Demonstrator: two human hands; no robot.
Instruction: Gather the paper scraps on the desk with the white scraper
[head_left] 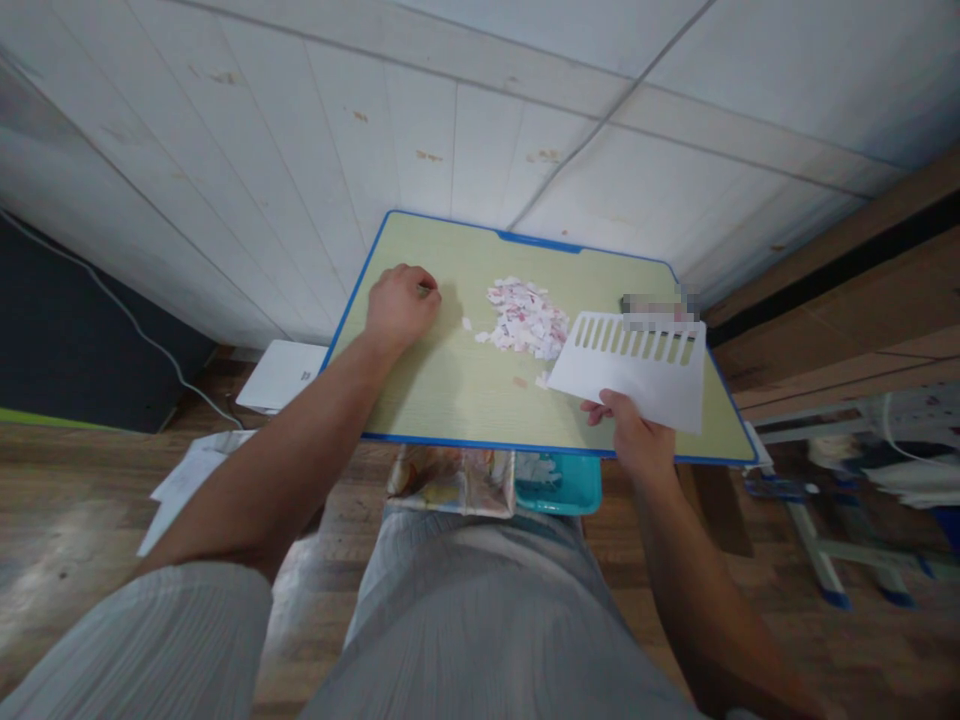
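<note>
My right hand (pixel 641 432) grips a flat white panel (pixel 626 378) by its near edge. A row of slots runs along the panel's far side, and it is held over the right part of the small table (pixel 442 410). Just left of the panel lies a heap of torn paper scraps (pixel 525 318), white with some pink. At the table's left side is my left hand (pixel 403 308), its fingers curled together. Something small may sit between these fingertips, but I cannot make it out. A few loose scraps lie beside the heap.
A dark item (pixel 626 303), partly blurred, lies behind the panel. Below the table's near edge are a turquoise bin (pixel 581 485) and a lined basket (pixel 457 480). A white box (pixel 283 375) stands left, and cardboard boxes (pixel 840 300) rise at the right.
</note>
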